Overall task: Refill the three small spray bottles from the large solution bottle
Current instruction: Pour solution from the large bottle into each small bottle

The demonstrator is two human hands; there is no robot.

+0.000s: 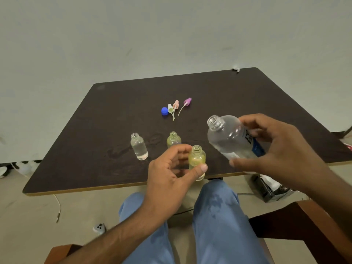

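tilting up toward 10 o'clock, the big bottle (233, 139) sits grasped in the right hand (282, 149), its open mouth at 1 o'clock from the small bottle (197, 159), which the left hand (169, 176) pinches upright at the table (76, 149) edge; the mouth must come over that neck.

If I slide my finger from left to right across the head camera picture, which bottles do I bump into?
Clear small bottle → green small bottle standing on the table → yellow small bottle held by the left hand → large bottle tilted in the right hand.
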